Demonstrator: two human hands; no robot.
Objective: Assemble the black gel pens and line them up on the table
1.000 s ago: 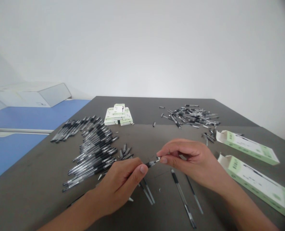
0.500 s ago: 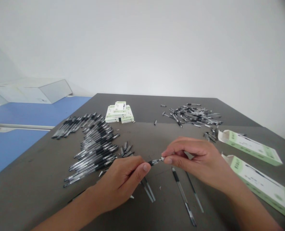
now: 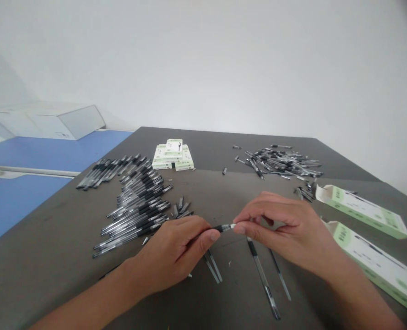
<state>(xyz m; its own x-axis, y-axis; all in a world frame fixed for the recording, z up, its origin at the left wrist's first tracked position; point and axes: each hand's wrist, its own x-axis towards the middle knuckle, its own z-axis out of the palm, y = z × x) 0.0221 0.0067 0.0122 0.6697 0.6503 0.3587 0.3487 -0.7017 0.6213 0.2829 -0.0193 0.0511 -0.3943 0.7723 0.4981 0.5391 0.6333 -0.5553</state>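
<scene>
A black pen (image 3: 223, 227) is held level between both hands above the dark table (image 3: 52, 256). My left hand (image 3: 176, 252) is closed round its barrel, which is mostly hidden in the fist. My right hand (image 3: 285, 229) pinches the silver tip end with thumb and forefinger. Just below the hands lie loose pen barrels and refills (image 3: 261, 275) on the table.
A row of assembled black pens (image 3: 134, 206) lies at the left, with small caps (image 3: 181, 207) beside it. Green-white boxes (image 3: 173, 155) are stacked at the back. Loose pen parts (image 3: 282, 162) are heaped back right. Two open boxes (image 3: 364, 211) lie at the right.
Both hands stay on the pen and have drifted slightly right and up in the picture. The camera has tilted a little, so the table sits higher.
</scene>
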